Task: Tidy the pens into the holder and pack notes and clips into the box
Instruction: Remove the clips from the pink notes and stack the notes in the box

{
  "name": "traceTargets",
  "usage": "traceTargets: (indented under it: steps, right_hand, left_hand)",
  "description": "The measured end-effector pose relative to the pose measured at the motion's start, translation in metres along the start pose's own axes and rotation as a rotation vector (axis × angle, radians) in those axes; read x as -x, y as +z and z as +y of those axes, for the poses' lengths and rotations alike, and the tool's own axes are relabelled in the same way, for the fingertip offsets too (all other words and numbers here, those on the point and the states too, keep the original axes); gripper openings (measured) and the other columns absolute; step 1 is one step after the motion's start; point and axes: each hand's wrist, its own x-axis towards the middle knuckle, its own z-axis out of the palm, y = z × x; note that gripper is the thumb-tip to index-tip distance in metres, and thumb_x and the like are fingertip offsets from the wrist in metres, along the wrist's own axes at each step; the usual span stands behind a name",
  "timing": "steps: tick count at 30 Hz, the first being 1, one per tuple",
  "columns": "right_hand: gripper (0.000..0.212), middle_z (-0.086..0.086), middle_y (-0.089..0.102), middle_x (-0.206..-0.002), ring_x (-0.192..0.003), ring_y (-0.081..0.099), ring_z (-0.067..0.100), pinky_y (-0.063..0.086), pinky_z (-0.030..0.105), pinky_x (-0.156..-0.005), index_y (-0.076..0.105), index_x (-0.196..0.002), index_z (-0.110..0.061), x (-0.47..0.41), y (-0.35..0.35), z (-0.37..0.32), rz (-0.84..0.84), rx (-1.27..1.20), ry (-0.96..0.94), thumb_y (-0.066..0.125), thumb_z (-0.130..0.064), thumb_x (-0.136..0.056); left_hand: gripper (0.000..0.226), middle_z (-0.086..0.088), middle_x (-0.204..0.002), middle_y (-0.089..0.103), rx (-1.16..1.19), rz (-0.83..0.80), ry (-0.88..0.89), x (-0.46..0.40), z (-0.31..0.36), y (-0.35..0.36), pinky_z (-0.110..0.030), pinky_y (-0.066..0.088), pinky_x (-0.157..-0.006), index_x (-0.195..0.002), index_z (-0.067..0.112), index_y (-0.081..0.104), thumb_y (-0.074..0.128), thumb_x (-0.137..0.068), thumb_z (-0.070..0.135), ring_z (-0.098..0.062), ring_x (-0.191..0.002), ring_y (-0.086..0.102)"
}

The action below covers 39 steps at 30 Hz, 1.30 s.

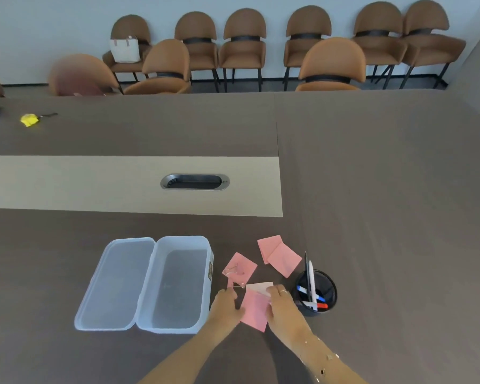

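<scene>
Seen from the head camera, a person's left hand (225, 302) and right hand (281, 302) close their fingers on opposite edges of a pink note (255, 310) lying on a dark brown table (372, 189), a paler note (258, 288) just behind it. A clear plastic box (178, 284) stands open to the left, its lid (117, 281) flat beside it; a small dark label on the box's side is too blurred to read. More pink notes (279, 254) lie near, one (240, 268) carrying clear clips (232, 271). A black mesh holder (316, 293) at right contains pens (311, 284). Brown chairs (244, 45) line the far wall
</scene>
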Motion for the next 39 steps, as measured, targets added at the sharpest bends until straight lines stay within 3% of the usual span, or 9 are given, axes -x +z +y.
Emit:
traceTargets:
  steps: [7, 13, 16, 20, 26, 31, 33, 35, 39]
  right_hand:
    - [0.048, 0.015, 0.042, -0.135, -0.125, 0.045, 0.023, 0.043, 0.025, -0.103, 0.031, -0.134, 0.001, -0.053, -0.001, -0.010, -0.005, 0.089, 0.313, 0.050, -0.018, -0.094]
    - [0.043, 0.013, 0.048, -0.131, -0.123, 0.051, 0.024, 0.046, 0.027, -0.099, 0.034, -0.128, -0.003, -0.060, 0.018, -0.005, 0.018, -0.003, 0.511, 0.054, -0.007, -0.090]
    - [0.036, 0.013, 0.050, -0.130, -0.123, 0.050, 0.028, 0.045, 0.032, -0.100, 0.041, -0.122, -0.004, -0.062, 0.020, -0.004, -0.011, -0.034, 0.525, 0.055, -0.002, -0.089]
    - [0.035, 0.012, 0.046, -0.130, -0.122, 0.047, 0.028, 0.044, 0.032, -0.100, 0.046, -0.120, -0.008, -0.066, 0.016, -0.009, 0.018, 0.003, 0.519, 0.054, 0.000, -0.087]
    - [0.019, 0.009, 0.056, -0.097, -0.087, 0.053, 0.022, 0.040, 0.026, -0.069, 0.047, -0.094, -0.010, -0.067, 0.012, -0.012, 0.034, -0.423, 0.464, 0.049, 0.007, -0.086]
    - [0.015, 0.008, 0.062, -0.090, -0.082, 0.056, 0.021, 0.039, 0.019, -0.051, 0.060, -0.091, -0.010, -0.066, 0.006, -0.013, 0.057, -0.645, 0.505, 0.057, 0.002, -0.082]
    - [0.014, 0.008, 0.062, -0.089, -0.084, 0.056, 0.022, 0.040, 0.017, -0.053, 0.060, -0.090, -0.010, -0.065, 0.002, -0.015, 0.059, -0.690, 0.468, 0.058, 0.002, -0.083]
    - [0.008, 0.007, 0.063, -0.088, -0.084, 0.057, 0.021, 0.040, 0.016, -0.056, 0.063, -0.093, -0.008, -0.067, -0.004, -0.020, 0.096, -0.720, 0.413, 0.060, -0.004, -0.086]
    - [0.023, 0.011, 0.061, -0.102, -0.087, 0.053, 0.022, 0.044, 0.028, -0.072, 0.061, -0.109, -0.003, -0.078, -0.015, -0.022, 0.260, -0.680, 0.409, 0.047, -0.014, -0.096]
  left_hand:
    - [0.069, 0.000, -0.121, 0.056, -0.080, 0.067, -0.147, -0.009, 0.025, 0.035, -0.032, 0.052, -0.091, -0.121, 0.016, 0.045, 0.071, -0.070, 0.054, -0.018, -0.115, 0.055]
    - [0.056, -0.002, -0.119, 0.056, 0.110, 0.059, -0.276, -0.023, 0.031, 0.044, -0.036, 0.054, -0.087, -0.110, 0.017, 0.047, 0.071, -0.069, 0.047, -0.021, -0.114, 0.055]
    - [0.046, -0.003, -0.120, 0.051, 0.101, 0.033, -0.282, -0.030, 0.024, 0.043, -0.035, 0.052, -0.087, -0.097, 0.019, 0.049, 0.073, -0.068, 0.044, -0.022, -0.114, 0.049]
    - [0.050, -0.004, -0.114, 0.056, 0.183, 0.071, -0.295, -0.031, 0.023, 0.044, -0.033, 0.054, -0.089, -0.103, 0.017, 0.052, 0.077, -0.066, 0.042, -0.021, -0.107, 0.054]
    - [0.065, -0.002, -0.107, 0.056, 0.397, 0.116, -0.242, -0.030, 0.016, 0.033, -0.022, 0.048, -0.075, -0.117, 0.022, 0.044, 0.080, -0.065, 0.036, -0.008, -0.083, 0.046]
    - [0.019, 0.012, -0.077, 0.059, 0.477, -0.009, -0.234, -0.027, 0.009, 0.005, -0.012, 0.043, -0.057, -0.078, 0.032, 0.051, 0.070, -0.076, 0.029, -0.008, -0.077, 0.058]
    - [0.014, 0.010, -0.072, 0.057, 0.470, -0.055, -0.186, -0.027, 0.008, -0.002, -0.014, 0.038, -0.055, -0.079, 0.026, 0.056, 0.065, -0.080, 0.037, -0.005, -0.069, 0.054]
    - [0.031, 0.002, -0.076, 0.060, 0.460, -0.051, -0.140, -0.027, 0.009, -0.009, -0.020, 0.038, -0.059, -0.084, 0.017, 0.060, 0.056, -0.075, 0.047, -0.010, -0.069, 0.055]
    - [0.031, -0.005, -0.087, 0.059, 0.523, 0.040, -0.142, -0.026, 0.023, -0.026, -0.028, 0.041, -0.066, -0.097, 0.014, 0.057, 0.043, -0.081, 0.037, -0.023, -0.081, 0.057]
